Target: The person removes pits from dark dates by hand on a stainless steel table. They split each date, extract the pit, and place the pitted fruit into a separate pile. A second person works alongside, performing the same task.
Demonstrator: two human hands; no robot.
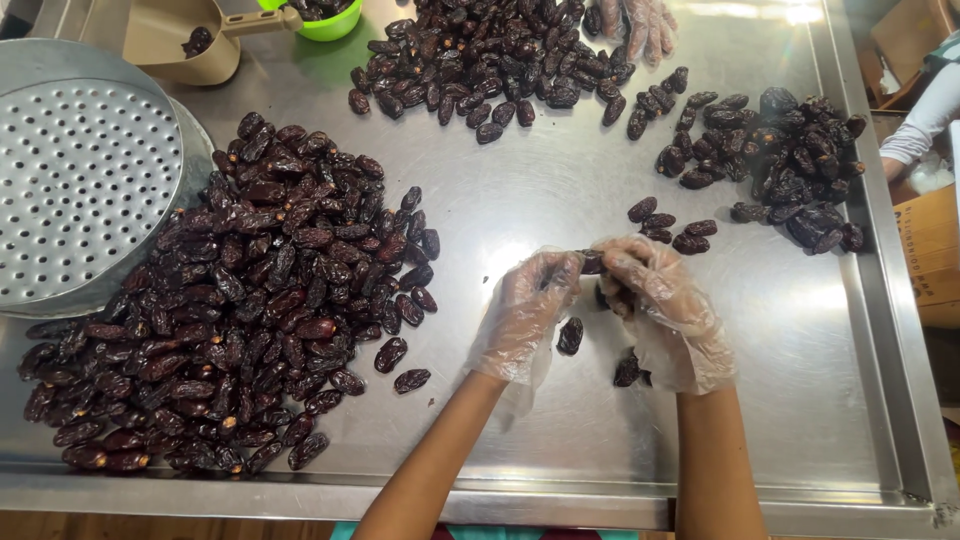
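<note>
Both my hands wear clear plastic gloves and meet over the steel table (560, 440). My left hand (525, 310) and my right hand (660, 305) pinch one dark date (592, 262) between their fingertips. Two loose dates lie just below them, one (570, 336) under my left hand and one (627, 370) by my right wrist. A big heap of dark brown dates (240, 300) lies to the left of my hands.
A round perforated metal sieve (80, 180) sits at far left. A tan scoop (185, 40) and a green bowl (330, 25) stand at the back. More date piles lie at back centre (490, 60) and right (790, 170). Another person's gloved hand (640, 25) rests at the top.
</note>
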